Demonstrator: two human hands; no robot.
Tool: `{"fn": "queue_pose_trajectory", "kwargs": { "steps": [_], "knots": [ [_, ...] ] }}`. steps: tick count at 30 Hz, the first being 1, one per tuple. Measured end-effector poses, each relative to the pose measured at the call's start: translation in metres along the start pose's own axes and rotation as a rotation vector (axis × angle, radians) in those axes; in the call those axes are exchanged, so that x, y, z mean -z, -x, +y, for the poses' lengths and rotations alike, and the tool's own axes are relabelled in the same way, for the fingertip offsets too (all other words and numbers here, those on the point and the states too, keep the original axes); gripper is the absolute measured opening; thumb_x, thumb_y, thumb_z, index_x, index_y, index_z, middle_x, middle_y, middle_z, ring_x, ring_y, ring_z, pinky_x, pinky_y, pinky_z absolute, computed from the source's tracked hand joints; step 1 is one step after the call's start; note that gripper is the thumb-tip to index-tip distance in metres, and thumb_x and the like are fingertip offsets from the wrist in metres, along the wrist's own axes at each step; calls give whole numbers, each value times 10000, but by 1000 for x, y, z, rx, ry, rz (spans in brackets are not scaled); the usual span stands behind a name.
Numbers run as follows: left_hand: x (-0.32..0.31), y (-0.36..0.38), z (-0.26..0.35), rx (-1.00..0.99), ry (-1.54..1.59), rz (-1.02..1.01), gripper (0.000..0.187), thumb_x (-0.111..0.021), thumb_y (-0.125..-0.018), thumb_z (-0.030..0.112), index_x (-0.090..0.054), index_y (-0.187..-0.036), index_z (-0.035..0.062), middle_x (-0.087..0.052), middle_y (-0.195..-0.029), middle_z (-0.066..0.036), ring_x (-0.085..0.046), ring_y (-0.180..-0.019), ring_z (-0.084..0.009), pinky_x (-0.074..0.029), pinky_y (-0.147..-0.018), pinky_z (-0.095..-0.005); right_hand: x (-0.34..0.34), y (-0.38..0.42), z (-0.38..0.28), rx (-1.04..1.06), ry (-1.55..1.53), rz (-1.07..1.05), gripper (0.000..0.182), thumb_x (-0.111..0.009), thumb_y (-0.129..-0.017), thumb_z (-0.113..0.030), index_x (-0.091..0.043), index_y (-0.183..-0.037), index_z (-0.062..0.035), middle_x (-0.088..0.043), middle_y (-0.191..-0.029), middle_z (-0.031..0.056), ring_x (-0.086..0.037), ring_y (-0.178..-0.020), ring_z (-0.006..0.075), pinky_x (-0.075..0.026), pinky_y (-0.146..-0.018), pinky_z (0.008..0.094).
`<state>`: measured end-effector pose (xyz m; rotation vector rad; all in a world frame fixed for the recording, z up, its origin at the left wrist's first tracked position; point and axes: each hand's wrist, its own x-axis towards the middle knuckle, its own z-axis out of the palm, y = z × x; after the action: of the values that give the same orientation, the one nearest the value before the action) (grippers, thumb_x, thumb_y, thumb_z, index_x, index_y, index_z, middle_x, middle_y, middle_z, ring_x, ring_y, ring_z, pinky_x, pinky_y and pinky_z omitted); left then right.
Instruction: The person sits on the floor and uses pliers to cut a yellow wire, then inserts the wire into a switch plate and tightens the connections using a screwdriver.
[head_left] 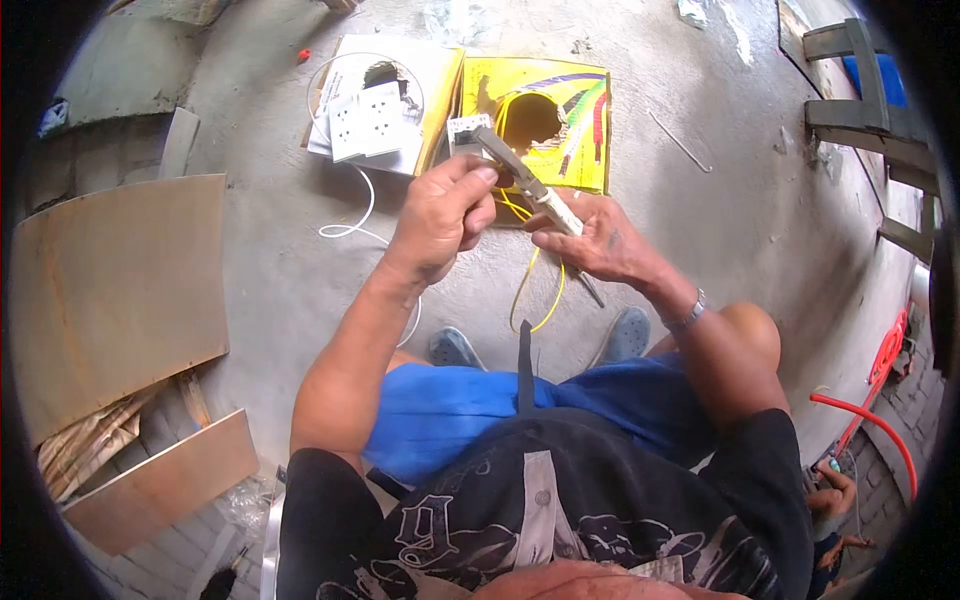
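Note:
My right hand (600,240) is wrapped around the white handle of a tool (512,160) with a long grey metal head. A thin dark rod (592,290) sticks out below that hand. Close beside the tool's head, my left hand (445,215) is closed with thumb and finger pinched; what it holds I cannot make out. A yellow wire (515,303) loops down below my hands from a yellow box (590,180) with a round hole. Just past the tool's tip is a small white electrical fitting (466,126).
Two white socket plates (383,118) lie on a white box (345,60), with a white wire (370,205) trailing from it. A bent white rod (680,142) rests on the concrete floor. Boards (120,300) stand left; red tubing (870,405) and another person's arm (830,500) appear right.

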<state>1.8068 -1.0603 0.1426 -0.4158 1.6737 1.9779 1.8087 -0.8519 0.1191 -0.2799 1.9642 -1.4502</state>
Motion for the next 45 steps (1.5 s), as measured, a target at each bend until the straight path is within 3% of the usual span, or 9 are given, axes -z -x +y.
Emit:
{"fn": "queue_pose_trajectory", "kwargs": {
  "steps": [8,18,22,24,27,37,40,43,45],
  "knots": [
    [13,11,-5,184,593,-289,245,-431,-987,225,-575,-967,27,-363,-510,50,-262,-396,-37,-213,-359,-189,-7,-6,4,224,42,-3,269,-714,-776,-166,-673,-1008,-36,-689,-940,130,-646,-886,222,-495,-830,333],
    [16,19,-2,189,620,-289,265,-390,-998,233,-539,-1000,14,-328,-505,53,-249,-407,-45,-220,-355,-187,-10,-2,-9,179,147,54,314,-705,-782,-194,-665,-1049,-35,-691,-876,164,-661,-784,225,-514,-760,336],
    [16,21,2,81,360,-156,232,-483,-965,218,-596,-918,21,-412,-528,40,-316,-418,-39,-250,-372,-197,-13,-2,-13,213,140,80,288,-699,-794,-209,-664,-1003,-14,-677,-792,154,-637,-715,217,-507,-702,343],
    [14,21,0,42,223,-83,224,-502,-959,206,-603,-887,20,-437,-541,34,-338,-429,-35,-262,-378,-199,-8,1,-23,-61,141,-15,292,-683,-810,-255,-659,-914,16,-633,-668,131,-583,-622,206,-484,-627,355],
    [11,17,-13,-172,-185,59,200,-542,-951,188,-610,-846,31,-462,-574,44,-357,-470,-23,-284,-417,-198,0,4,-17,-123,239,-88,369,-661,-822,-332,-643,-808,37,-577,-585,121,-526,-563,200,-458,-578,356],
    [4,7,-33,-485,-561,144,145,-578,-921,121,-621,-861,-3,-511,-635,20,-423,-574,-58,-374,-509,-244,12,13,-36,-262,287,-183,490,-590,-838,-453,-669,-749,22,-645,-665,165,-630,-638,226,-490,-630,374],
    [2,8,-34,-468,-602,164,127,-587,-902,108,-621,-854,-4,-563,-648,-38,-494,-548,-127,-415,-530,-281,17,11,-30,-294,147,-211,491,-582,-839,-475,-699,-764,-5,-675,-713,140,-640,-675,221,-494,-664,359],
    [2,8,-45,-657,-954,85,73,-611,-852,96,-617,-857,24,-615,-745,-152,-602,-660,-323,-473,-583,-373,30,12,-37,-457,145,-372,525,-559,-850,-522,-733,-791,-29,-698,-778,116,-651,-776,221,-489,-743,334],
    [0,7,-52,-678,-1074,40,70,-613,-848,97,-611,-862,28,-617,-750,-148,-604,-661,-325,-477,-583,-382,34,12,-32,-485,139,-413,541,-553,-849,-538,-734,-786,-32,-699,-785,118,-653,-776,227,-490,-746,337]
  ]
}}
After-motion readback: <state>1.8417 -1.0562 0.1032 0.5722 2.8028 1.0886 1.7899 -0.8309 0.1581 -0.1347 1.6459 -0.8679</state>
